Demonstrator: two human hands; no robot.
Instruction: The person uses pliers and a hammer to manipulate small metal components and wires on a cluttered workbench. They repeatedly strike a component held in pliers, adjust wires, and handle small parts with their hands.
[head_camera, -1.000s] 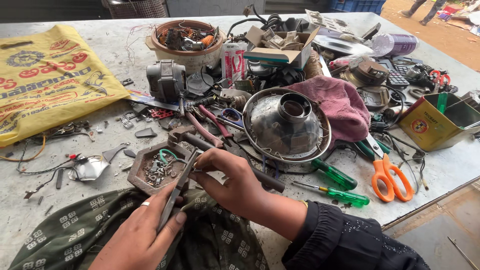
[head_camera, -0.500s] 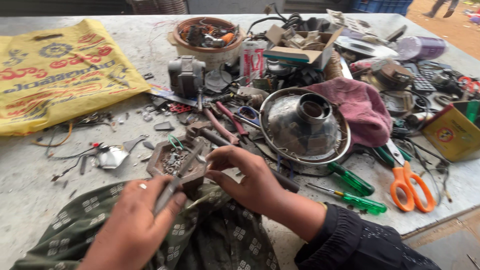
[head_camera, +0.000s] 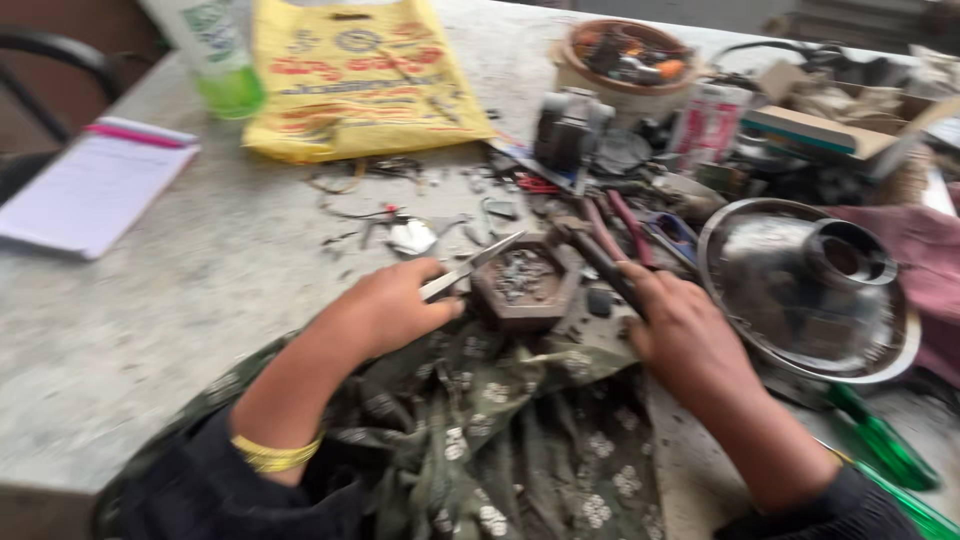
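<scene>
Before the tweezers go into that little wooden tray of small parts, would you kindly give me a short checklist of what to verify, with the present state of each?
1. Left hand has a firm hold on the metal tweezers: ok, fingers closed round the handle end.
2. Tweezer tips point at the hexagonal wooden tray: ok, tips sit at its near-left rim.
3. Tray holds small metal parts: ok, though blur hides what kind.
4. Right hand steadies the tray: not ok, it rests beside it, by the dark-handled tool.
5. Tweezer tips open or closed: cannot tell, too blurred.
6. Patterned green cloth clear of the tray: ok, it lies below it.
</scene>
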